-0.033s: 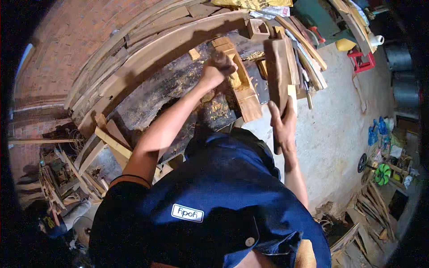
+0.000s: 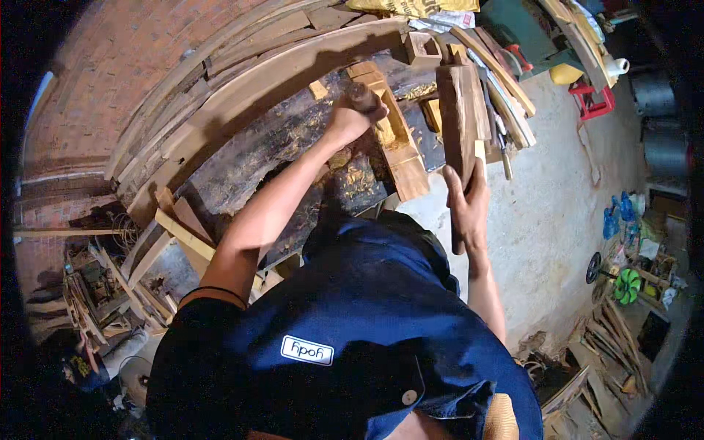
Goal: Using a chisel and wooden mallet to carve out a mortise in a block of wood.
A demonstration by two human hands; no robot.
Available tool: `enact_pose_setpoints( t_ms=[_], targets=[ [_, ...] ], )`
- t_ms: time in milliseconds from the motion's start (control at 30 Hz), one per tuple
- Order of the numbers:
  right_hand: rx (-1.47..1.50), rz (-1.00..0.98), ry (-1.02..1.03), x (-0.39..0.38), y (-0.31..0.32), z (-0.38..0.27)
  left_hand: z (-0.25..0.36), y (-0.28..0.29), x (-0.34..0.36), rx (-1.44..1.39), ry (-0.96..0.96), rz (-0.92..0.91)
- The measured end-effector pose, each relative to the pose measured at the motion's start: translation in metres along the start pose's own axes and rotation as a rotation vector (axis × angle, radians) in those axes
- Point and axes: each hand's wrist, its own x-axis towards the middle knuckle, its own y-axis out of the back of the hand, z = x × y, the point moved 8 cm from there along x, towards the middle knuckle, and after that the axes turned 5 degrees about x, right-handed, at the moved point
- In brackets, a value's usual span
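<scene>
My left hand [image 2: 350,121] is closed round a thick wooden handle [image 2: 361,94] held over a long, hollowed wooden block [image 2: 409,176] with a recess and pale shavings in it. The block lies across a dark, worn workbench [image 2: 242,169] scattered with shavings and chips. To the right of the block, my right hand [image 2: 469,202] grips the lower part of a long, rough wooden bat [image 2: 458,117], which is raised upright in the picture beside the bench. The blade or tip under my left hand is hard to make out.
Stacked boards [image 2: 264,70] line the bench's far side, beside a small wooden box [image 2: 424,45]. Loose sticks [image 2: 502,73] lie at the right. A red plastic crate [image 2: 590,103], green fan blades [image 2: 627,286] and scrap wood [image 2: 612,345] stand on the floor. Another person [image 2: 92,367] is partly visible at lower left.
The bat in my right hand has shifted very slightly to the right. My left hand and the block look the same.
</scene>
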Motion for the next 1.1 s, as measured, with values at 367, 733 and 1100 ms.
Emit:
enact_pose_setpoints(
  t_ms=[367, 733, 1100],
  targets=[
    [-0.128, -0.018, 0.047, -0.005, 0.007, -0.022, -0.003, -0.034, -0.009, 0.076, -0.215, -0.104],
    [-0.405, -0.177, 0.185, 0.008, -0.036, -0.038, 0.021, -0.048, -0.022, 0.657, -0.430, -0.108],
    [-0.369, -0.137, 0.047, 0.001, -0.017, -0.003, 0.005, 0.003, -0.002, 0.120, -0.157, -0.030]
  ],
)
